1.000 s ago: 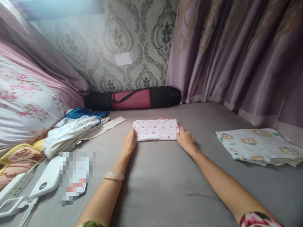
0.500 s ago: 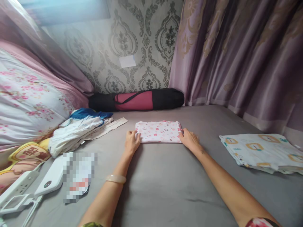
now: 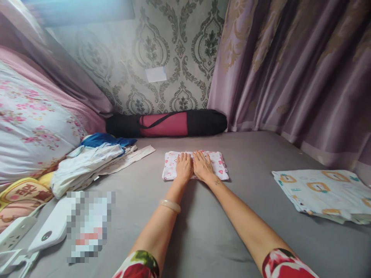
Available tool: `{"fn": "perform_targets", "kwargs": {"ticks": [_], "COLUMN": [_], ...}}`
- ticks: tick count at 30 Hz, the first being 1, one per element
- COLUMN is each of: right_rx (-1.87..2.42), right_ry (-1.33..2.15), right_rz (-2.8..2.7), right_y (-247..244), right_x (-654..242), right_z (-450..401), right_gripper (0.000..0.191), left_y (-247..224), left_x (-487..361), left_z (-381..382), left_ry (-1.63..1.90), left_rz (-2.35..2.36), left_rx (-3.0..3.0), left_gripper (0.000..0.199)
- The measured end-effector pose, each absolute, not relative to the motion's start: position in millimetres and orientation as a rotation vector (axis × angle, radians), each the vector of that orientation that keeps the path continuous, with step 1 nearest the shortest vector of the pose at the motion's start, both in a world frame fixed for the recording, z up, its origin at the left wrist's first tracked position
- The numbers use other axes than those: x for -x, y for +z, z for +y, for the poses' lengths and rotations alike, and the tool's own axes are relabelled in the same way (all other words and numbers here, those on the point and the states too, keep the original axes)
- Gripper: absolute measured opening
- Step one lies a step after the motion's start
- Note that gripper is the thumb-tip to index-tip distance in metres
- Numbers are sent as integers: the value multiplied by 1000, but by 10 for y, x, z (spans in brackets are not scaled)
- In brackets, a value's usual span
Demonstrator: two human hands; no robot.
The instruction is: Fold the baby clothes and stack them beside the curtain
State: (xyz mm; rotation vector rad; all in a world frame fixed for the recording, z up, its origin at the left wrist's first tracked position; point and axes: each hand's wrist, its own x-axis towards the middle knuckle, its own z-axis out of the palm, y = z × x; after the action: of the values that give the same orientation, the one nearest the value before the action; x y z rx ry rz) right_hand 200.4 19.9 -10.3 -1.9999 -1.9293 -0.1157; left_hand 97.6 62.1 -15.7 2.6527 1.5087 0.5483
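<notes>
A folded white cloth with a pink and red print (image 3: 220, 164) lies flat on the grey bed sheet (image 3: 214, 231). Both my hands rest palm down on top of it, side by side near its middle. My left hand (image 3: 184, 168) has its fingers stretched forward and wears a pale bangle at the wrist. Close beside it, my right hand (image 3: 203, 166) also lies flat, with its fingers extended. The part of the cloth beneath my hands is hidden.
At right lies a folded white patterned cloth (image 3: 321, 193). Rumpled clothes (image 3: 87, 162), a white power bank (image 3: 55, 226), a power strip (image 3: 17, 233) and a floral pillow (image 3: 31, 127) are at left. Along the wall rests a black and red roll bag (image 3: 165, 124).
My hands have let go of the cloth's two side edges and moved inward onto its top, fingers now flat. The view has shifted slightly.
</notes>
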Motion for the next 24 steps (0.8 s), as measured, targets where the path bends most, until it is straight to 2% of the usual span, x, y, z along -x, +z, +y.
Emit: {"fn": "perform_targets", "kwargs": {"ticks": [7, 18, 24], "right_rx": [2025, 2100, 2180], "right_ry": [-82, 16, -70], "right_rz": [-1914, -1954, -1856], "right_y": [-215, -195, -242], "right_x": [-2023, -2075, -2126], "right_z": [198, 209, 232], "right_gripper": [52, 52, 50], "left_y": [-297, -258, -278], "left_x": [-945, -905, -835], "left_z": [650, 688, 733], "left_ry": [518, 457, 502], "left_rz": [1482, 1610, 1766], "left_rx": [-2672, -2592, -2565], "left_gripper": [51, 51, 62]}}
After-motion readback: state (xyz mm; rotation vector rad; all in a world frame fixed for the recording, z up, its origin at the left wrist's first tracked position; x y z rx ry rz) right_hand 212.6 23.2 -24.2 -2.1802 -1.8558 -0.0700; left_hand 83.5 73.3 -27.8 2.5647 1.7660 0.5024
